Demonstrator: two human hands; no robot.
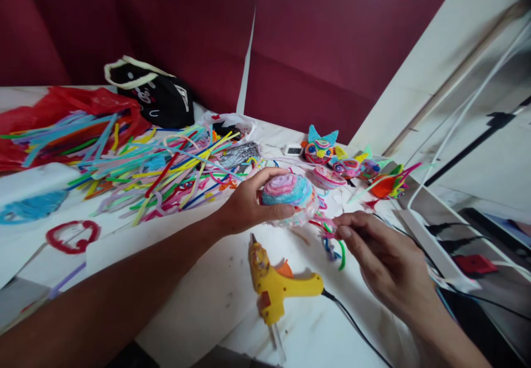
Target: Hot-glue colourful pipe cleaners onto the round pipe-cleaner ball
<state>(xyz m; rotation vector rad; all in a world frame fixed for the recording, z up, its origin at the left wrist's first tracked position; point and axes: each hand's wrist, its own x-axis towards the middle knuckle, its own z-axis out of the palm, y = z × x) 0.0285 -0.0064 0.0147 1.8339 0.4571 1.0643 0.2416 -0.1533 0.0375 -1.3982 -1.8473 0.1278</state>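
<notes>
My left hand [249, 205] is wrapped round a ball covered in coiled pipe cleaners [290, 191], pink on top with blue below. Clear, shiny material shows along the ball's lower edge. To its right, my right hand [377, 252] pinches a pink pipe cleaner [329, 227] between thumb and forefinger. Whether that strand joins the ball, I cannot tell. Below the ball lies a yellow glue gun [276, 285] with an orange trigger and a clear glue stick in its end. Small pipe cleaner scraps [332, 249] lie by my right fingertips.
Loose pipe cleaners [166, 160] spread across the left, some in a red plastic bag [83, 102]. A black bag [160, 99] stands behind. Finished-looking pipe cleaner figures [319, 149] sit at the back right. The glue gun's cord [352, 321] runs right; a power strip [440, 252] lies there.
</notes>
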